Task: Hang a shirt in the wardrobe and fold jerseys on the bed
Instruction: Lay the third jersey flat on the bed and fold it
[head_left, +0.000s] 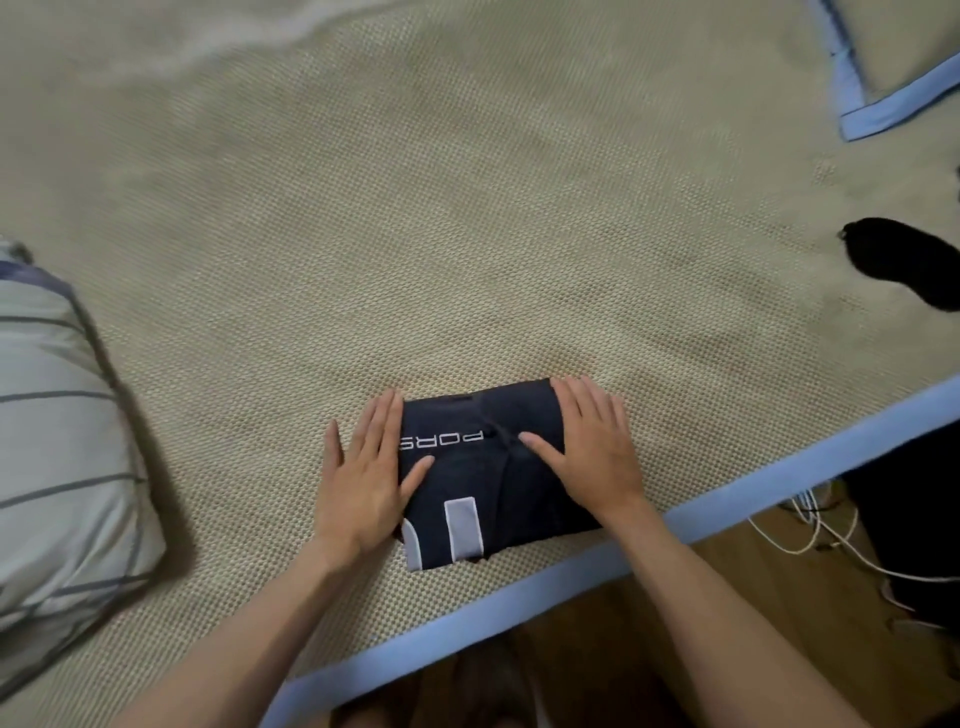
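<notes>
— Evidently, which step is shown?

— The folding step, judged nearly complete: a dark jersey (493, 473) has been reduced to a compact rectangle and is being pressed flat on the bed mat (467, 234). No wardrobe or hanging shirt is seen.

— How are the hands set?

— The left hand (363, 478) is laid flat, fingers straight and close together, at the jersey's left edge, only its thumb plainly on the cloth. The right hand (592, 447) is spread flat over the right part, thumb pointing inward. Nothing is gripped.

— What is called for next?

— Probably a last smoothing, then lifting the bundle aside.

— Materials?

— Smooth dark knit with white lettering between the thumbs and pale grey patches nearer the wrists; the mat is coarse, beige, woven, with a blue border (571, 577). A striped pillow (57, 441) lies well left of the left fingers.
</notes>
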